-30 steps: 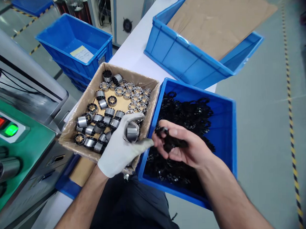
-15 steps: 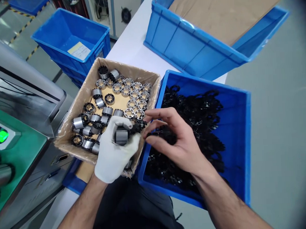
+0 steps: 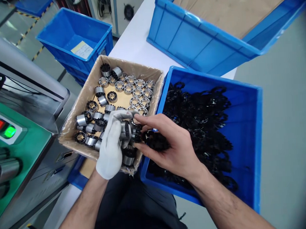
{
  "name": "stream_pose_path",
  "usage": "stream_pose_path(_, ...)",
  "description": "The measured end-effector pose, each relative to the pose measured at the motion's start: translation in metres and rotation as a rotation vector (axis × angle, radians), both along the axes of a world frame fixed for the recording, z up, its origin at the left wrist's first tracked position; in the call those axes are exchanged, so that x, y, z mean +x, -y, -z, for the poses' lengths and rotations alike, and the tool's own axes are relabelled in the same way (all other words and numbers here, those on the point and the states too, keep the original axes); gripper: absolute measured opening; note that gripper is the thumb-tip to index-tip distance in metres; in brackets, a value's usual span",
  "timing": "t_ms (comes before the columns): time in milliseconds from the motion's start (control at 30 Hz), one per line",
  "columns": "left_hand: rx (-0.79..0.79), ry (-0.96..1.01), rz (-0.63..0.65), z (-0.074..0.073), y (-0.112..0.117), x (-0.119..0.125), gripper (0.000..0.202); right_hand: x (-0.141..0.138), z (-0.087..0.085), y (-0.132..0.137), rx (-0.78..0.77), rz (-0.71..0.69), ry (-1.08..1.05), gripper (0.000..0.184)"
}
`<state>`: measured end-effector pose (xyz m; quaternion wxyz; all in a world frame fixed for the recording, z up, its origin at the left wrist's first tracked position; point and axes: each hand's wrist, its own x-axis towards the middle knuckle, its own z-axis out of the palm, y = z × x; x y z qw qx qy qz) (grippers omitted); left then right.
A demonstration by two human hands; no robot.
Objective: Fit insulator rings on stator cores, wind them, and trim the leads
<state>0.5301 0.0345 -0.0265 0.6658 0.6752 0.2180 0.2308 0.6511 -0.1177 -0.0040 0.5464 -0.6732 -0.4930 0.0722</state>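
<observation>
My left hand [image 3: 109, 148], in a white glove, is wrapped round a silver stator core [image 3: 124, 130] above the near side of a cardboard box. My bare right hand [image 3: 176, 142] pinches a black toothed plastic end ring [image 3: 137, 132] between thumb and fingers, against the core's right end. Whether the ring is seated cannot be made out. More dark plastic shows under the right palm, partly hidden. Below the hands, the plastic-lined cardboard box [image 3: 75, 112] holds several stator cores, some with black ends and some bare metal [image 3: 128, 89].
A blue crate [image 3: 258, 150] of loose black plastic rings [image 3: 201, 119] adjoins the box on the right. Behind it stands a lighter blue crate [image 3: 187, 38] with brown sheet inside. Stacked blue bins [image 3: 63, 30] are far left. A green machine [image 3: 25, 152] with lit buttons stands left.
My right hand has moved left and closed on the black ring, bringing it against the core. My left hand has turned the core, so its end faces right. The view shifted slightly.
</observation>
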Motion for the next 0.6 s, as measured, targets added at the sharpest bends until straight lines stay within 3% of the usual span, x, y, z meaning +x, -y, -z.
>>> stream_pose_path(100, -0.146, 0.054, 0.067, -0.003, 0.002, 0.002, 0.043, -0.004, 0.003, -0.002, 0.001, 0.005, -0.038, 0.044)
stream_pose_path(233, -0.203, 0.066, 0.108, -0.009, 0.003, 0.004, 0.044, -0.003, 0.004, -0.004, 0.033, -0.005, -0.031, 0.033)
stream_pose_path(467, -0.138, 0.04, 0.099, -0.014, 0.0, 0.003, 0.048, -0.001, 0.008, -0.005, 0.118, -0.009, -0.134, 0.041)
stream_pose_path(600, -0.098, 0.058, 0.123, -0.012, -0.001, 0.004, 0.046, -0.003, 0.01, -0.006, 0.099, 0.02, -0.155, 0.037)
